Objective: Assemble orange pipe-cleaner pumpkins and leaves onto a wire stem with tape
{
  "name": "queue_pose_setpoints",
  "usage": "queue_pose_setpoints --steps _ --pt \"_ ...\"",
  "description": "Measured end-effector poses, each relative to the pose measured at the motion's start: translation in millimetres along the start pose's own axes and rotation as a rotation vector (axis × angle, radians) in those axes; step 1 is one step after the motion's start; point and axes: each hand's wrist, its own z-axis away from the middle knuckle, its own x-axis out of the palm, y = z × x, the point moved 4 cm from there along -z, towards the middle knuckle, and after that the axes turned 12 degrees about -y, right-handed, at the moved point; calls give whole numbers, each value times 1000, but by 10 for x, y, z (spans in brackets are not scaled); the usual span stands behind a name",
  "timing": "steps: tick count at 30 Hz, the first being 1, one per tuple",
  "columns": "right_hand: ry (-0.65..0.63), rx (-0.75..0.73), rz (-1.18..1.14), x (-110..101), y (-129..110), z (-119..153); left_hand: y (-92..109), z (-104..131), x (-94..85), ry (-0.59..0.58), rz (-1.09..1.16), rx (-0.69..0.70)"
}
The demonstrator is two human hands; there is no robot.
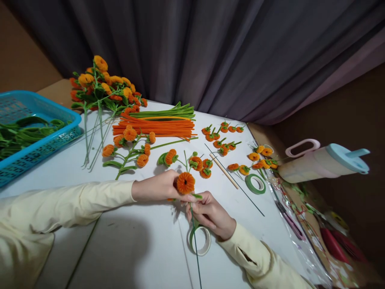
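Note:
My left hand (164, 185) is closed around the stems of an orange chenille pumpkin branch (185, 183). One round orange pumpkin with a dark centre faces up, and several smaller ones with green tops stick out beyond the fingers. My right hand (210, 212) pinches the thin dark green stem wire (196, 245) just below, its fingertips touching those of the left. Under the right hand is a roll of green floral tape (200, 241); whether its tape end runs up into the fingers is hidden.
A finished branch (128, 154), orange and green chenille stems (155, 126) and a bunch of flowers (102, 82) lie behind. A blue basket (39, 148) stands left. Small pumpkins (224, 144), another tape roll (255, 184), a wooden stick (224, 171) and a tumbler (321, 162) are right.

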Motion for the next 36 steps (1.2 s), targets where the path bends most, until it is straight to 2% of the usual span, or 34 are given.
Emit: queue_pose_setpoints --steps 5,12,21,29,36 --pt "69 -8 -6 10 -21 -1 20 -6 -32 -4 61 -29" --pt "87 -22 -17 10 -24 -8 26 6 -61 8 -7 -58" --pt "57 -54 -5 30 -34 -9 59 10 -49 25 -73 -48" --pt "22 -21 24 14 -9 -13 54 25 -42 56 -168 -29" --pt "-6 31 22 -52 -63 -115 -2 -6 -169 86 -54 -76"
